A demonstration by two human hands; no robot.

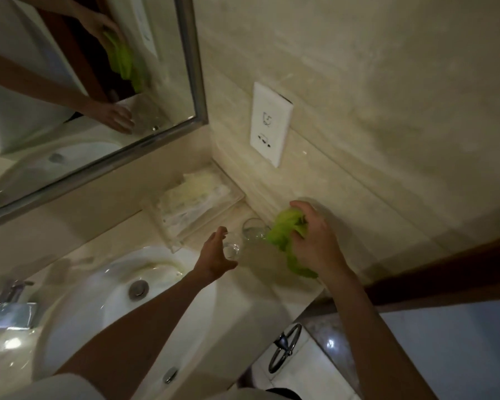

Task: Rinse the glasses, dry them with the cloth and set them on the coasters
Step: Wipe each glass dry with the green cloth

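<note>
We found two clear glasses on the beige counter (pixel 260 272), in the corner by the tiled wall (pixel 387 96); the nearer glass (pixel 232 249) stood upright just beside the left hand (pixel 215 256), and the farther glass (pixel 253 230) stood next to it, its far side touching the green cloth (pixel 283 235). We could not make out any coasters under them — the frame was too blurred there.

The left hand reached toward the nearer glass with fingers spread and loosely bent around it; whether the fingertips touched the glass we could not tell, and it gripped nothing that we could see. The right hand (pixel 315 241) clutched the cloth, fingers curled over the bunched part, with a tail of it hanging down toward the counter.

Behind the glasses lay a clear tray (pixel 237 199) holding pale wrapped packets; above it a white wall socket (pixel 270 124) sat on the tiles. To the left was the white basin (pixel 78 313) with its round drain (pixel 138 289) and a chrome tap (pixel 10 304) at the edge; the framed mirror (pixel 195 67) above showed both hands and the cloth reflected — dimly.
</note>
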